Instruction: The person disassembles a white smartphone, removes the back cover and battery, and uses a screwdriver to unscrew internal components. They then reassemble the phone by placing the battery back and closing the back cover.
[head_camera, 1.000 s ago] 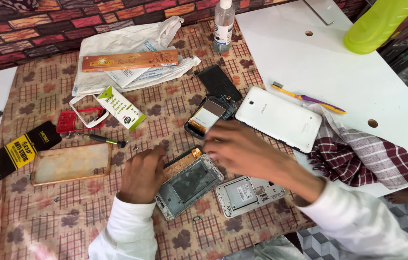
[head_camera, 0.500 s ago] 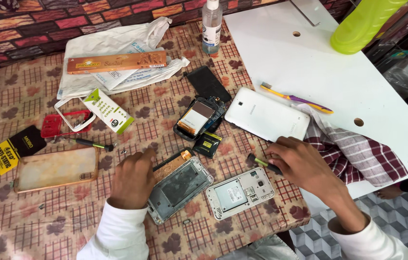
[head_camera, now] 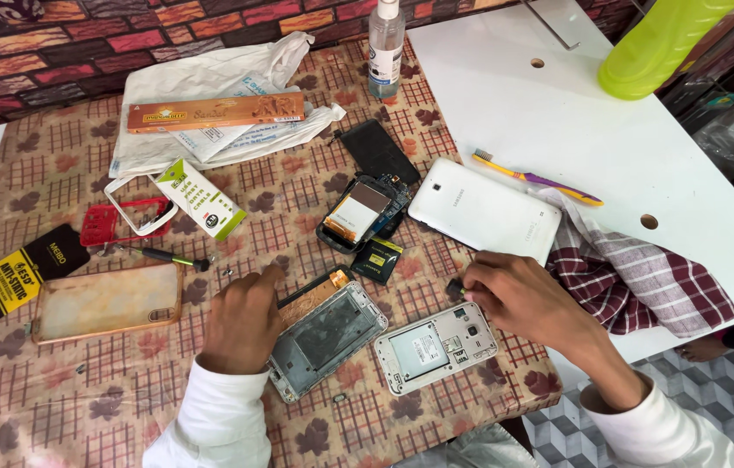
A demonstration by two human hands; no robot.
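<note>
**Hands on the Opened Phone**

My left hand point(head_camera: 244, 319) rests on the edge of the opened phone frame point(head_camera: 325, 336), fingers curled against it on the patterned table point(head_camera: 55, 407). My right hand point(head_camera: 519, 299) pinches a small dark part point(head_camera: 454, 287) just above the grey back housing point(head_camera: 436, 347), near the white tablet point(head_camera: 484, 212).

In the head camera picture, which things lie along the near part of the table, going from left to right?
Clear orange-edged phone case → left hand → grey metal phone frame → white phone back housing → right hand → maroon checked cloth.
</note>
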